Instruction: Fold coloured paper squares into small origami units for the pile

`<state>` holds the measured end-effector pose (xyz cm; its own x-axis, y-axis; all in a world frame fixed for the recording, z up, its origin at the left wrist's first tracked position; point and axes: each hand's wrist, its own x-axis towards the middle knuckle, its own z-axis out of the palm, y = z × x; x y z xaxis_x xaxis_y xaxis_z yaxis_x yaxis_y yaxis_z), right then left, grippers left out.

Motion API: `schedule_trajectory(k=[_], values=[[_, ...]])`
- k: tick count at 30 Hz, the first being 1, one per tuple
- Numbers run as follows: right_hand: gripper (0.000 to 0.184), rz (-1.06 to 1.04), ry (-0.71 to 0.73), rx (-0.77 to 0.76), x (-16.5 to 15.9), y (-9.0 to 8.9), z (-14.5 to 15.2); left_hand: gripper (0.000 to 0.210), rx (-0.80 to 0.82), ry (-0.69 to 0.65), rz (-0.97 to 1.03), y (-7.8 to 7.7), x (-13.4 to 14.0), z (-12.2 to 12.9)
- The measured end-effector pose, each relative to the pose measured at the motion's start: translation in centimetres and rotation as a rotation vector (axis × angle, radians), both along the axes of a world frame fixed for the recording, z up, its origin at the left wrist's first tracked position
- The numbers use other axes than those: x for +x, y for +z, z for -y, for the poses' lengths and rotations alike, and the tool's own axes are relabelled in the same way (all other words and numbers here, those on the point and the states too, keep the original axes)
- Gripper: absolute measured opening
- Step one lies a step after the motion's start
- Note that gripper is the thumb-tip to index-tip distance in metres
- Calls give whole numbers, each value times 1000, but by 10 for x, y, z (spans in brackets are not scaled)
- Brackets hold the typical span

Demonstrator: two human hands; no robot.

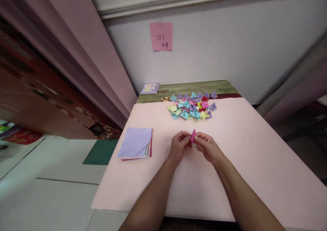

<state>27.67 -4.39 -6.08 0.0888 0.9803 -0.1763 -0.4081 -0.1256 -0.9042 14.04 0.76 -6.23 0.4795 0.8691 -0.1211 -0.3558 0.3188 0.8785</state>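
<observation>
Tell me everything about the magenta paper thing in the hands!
The folded paper is small and bright magenta, with a pointed top. The left hand and right hand pinch it, point up and leaning slightly, on the near side of the colourful pile. Its finer folds are too small to see.

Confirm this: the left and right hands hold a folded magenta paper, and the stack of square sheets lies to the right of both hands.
Not quite: the head view shows the stack of square sheets to the left of both hands. The left hand and right hand do hold a folded magenta paper.
</observation>
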Motion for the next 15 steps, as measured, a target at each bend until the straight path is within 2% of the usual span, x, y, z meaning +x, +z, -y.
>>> schedule_trajectory(k=[5,10,15], values=[[24,-86,37,14,2,1,-2,30,-89,-116,24,2,-3,-2],[20,-87,42,-21,5,0,0,31,-169,-142,11,5,-7,-3],[20,-122,116,-38,6,2,1,25,-230,-294,26,10,-15,-4]])
